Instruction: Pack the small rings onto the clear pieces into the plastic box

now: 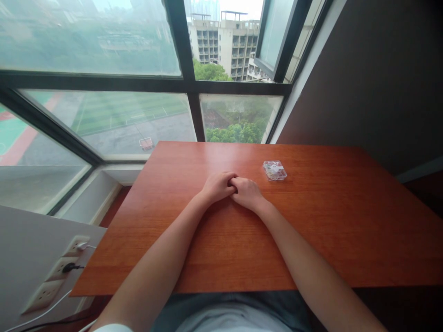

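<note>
My left hand (218, 186) and my right hand (249, 192) rest together on the reddish-brown wooden table (194, 272), in front of me. Their fingers are closed and meet at the middle, hooked against each other, with a small dark gap between the thumbs. No object shows in either hand. A small clear plastic box (274, 170) lies flat beyond and to the right of my right hand, apart from it. Small pieces show through its lid, too small to name.
Large windows (145, 83) with dark frames stand behind the table. At the right is a dark grey wall (363, 78). Low on the left, wall sockets (57, 272) hold a white plug and a black plug with cables running down.
</note>
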The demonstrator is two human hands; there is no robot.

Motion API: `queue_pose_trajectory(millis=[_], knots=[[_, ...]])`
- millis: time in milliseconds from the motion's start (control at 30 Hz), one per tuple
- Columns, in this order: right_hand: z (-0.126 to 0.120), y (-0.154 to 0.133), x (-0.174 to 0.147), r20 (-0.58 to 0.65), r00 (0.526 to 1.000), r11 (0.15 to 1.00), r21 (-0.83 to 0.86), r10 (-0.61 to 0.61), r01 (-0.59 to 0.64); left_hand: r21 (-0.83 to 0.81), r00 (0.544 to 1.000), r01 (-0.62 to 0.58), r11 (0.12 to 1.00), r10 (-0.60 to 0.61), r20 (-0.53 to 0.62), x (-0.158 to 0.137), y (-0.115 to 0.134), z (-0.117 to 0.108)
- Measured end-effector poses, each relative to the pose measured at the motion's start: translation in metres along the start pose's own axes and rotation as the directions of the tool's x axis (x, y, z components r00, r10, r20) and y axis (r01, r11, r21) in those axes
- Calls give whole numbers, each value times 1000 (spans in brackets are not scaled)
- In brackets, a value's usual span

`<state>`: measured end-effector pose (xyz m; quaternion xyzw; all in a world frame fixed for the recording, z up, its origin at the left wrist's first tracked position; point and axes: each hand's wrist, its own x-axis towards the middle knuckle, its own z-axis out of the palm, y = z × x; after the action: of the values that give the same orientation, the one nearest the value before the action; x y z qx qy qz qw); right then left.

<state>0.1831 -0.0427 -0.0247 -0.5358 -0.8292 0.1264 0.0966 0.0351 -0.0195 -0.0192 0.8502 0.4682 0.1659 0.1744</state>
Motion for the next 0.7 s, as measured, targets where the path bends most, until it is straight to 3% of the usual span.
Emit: queue_pose_trajectory(millis=[700], knots=[[-1,0,-1,-3,1000,1000,12,-7,7,-7,1000,-2,1000,2,-5,0,0,1]])
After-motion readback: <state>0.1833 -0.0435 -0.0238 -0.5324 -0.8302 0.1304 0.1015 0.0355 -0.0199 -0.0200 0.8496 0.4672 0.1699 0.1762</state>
